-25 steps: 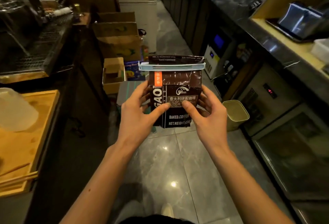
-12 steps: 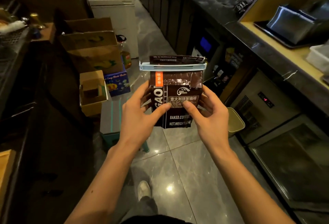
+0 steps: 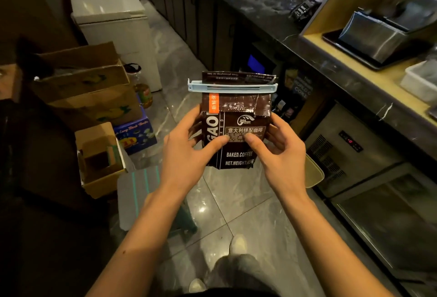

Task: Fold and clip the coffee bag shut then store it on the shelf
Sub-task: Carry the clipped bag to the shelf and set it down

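A dark brown coffee bag (image 3: 238, 112) with white lettering and an orange tag is held upright in front of me over the floor. Its top is folded down, and a pale blue clip (image 3: 233, 88) is clamped straight across the fold. My left hand (image 3: 186, 152) grips the bag's left side, thumb on the front label. On the other side, my right hand (image 3: 280, 152) holds it the same way. Both thumbs nearly meet at the middle of the label.
Cardboard boxes (image 3: 89, 88) are stacked at the left with a white chest freezer (image 3: 111, 13) behind them. A dark stone counter (image 3: 283, 25) and a wooden shelf (image 3: 369, 67) with a metal container run along the right, under-counter fridges (image 3: 354, 150) below. A grey stool (image 3: 139, 192) stands at lower left.
The view has swung to the right along the aisle, so the left counter has left the frame. The bag and both hands keep the same grip.
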